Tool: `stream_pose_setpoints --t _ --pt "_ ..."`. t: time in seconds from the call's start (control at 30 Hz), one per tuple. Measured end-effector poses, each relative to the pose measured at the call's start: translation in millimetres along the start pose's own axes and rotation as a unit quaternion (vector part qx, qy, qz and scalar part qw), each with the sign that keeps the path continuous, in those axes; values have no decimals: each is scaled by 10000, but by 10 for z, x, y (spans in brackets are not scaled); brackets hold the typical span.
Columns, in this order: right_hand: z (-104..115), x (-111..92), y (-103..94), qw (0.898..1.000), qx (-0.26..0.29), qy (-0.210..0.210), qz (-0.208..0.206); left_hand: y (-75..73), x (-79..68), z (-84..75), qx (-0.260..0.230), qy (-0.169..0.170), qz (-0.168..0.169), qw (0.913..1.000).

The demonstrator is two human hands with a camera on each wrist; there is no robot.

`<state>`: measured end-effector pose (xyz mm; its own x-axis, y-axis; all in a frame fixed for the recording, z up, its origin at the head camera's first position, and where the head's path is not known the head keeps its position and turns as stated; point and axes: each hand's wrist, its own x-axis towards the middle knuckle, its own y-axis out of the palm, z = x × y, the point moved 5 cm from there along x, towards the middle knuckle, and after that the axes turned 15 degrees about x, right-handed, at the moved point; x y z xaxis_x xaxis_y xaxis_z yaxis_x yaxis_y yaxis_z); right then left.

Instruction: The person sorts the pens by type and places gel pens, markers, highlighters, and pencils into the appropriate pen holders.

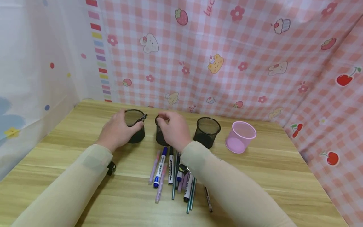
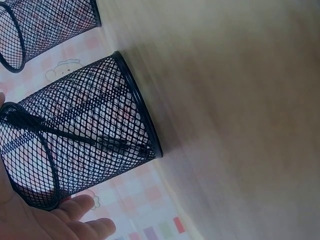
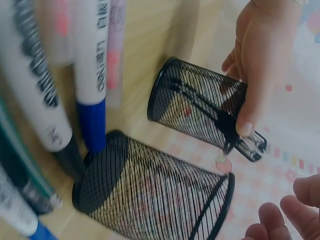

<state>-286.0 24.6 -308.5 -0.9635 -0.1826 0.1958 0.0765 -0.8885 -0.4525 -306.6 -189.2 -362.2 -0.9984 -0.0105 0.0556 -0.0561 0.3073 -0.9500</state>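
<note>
At the left stands a black mesh pen holder [image 1: 136,136] with a dark pen [image 2: 82,137] leaning inside it. My left hand [image 1: 117,130] holds this holder near the rim, thumb on the near side by the pen's clip end [image 3: 251,147] and fingers at the far side. A second black mesh pen holder [image 3: 155,185] stands to its right. My right hand [image 1: 176,130] is over that holder's rim in the head view; its fingertips [image 3: 274,222] are loosely bent with nothing between them in the right wrist view.
Another black mesh holder [image 1: 208,129] and a pink holder [image 1: 241,137] stand farther right. Several markers and pens lie in front, among them a blue-capped marker [image 1: 160,167] and a lilac pen [image 1: 161,186]. A checked cloth [image 1: 193,47] hangs behind the wooden table [image 1: 127,201].
</note>
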Motion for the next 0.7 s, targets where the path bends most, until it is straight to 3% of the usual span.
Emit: stream_pose_setpoints --t 0.37,0.7 --pt "-100 -188 -399 9989 -173 358 252 1 8 -10 97 -26 62 9999" --pt "-257 -360 -754 9926 -986 526 470 2 23 -15 114 2 24 9999"
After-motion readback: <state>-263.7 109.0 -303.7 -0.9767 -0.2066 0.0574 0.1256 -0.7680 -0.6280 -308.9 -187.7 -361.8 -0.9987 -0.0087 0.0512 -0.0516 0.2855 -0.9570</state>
